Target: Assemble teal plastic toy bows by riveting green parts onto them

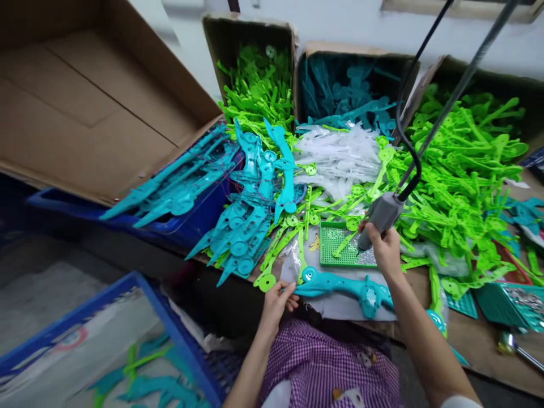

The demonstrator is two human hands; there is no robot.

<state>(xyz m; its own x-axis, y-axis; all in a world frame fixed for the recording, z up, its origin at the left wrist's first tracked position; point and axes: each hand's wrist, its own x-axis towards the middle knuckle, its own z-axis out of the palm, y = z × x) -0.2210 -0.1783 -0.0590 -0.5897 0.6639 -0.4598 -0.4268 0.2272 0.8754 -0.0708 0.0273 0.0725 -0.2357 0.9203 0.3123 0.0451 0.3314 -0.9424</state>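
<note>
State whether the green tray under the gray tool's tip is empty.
Not empty: small silvery pieces lie in the green tray, beside a lime-green part.

One part lies before the tray, three boxes behind it.

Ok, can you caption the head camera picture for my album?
Left hand holding a blue part, right hand gripping a grey tool at a green tray.

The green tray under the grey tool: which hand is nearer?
Right. The right hand holds the grey tool at the right end of the green tray; the left hand is farther, lower left, at one end of the turquoise part.
</note>
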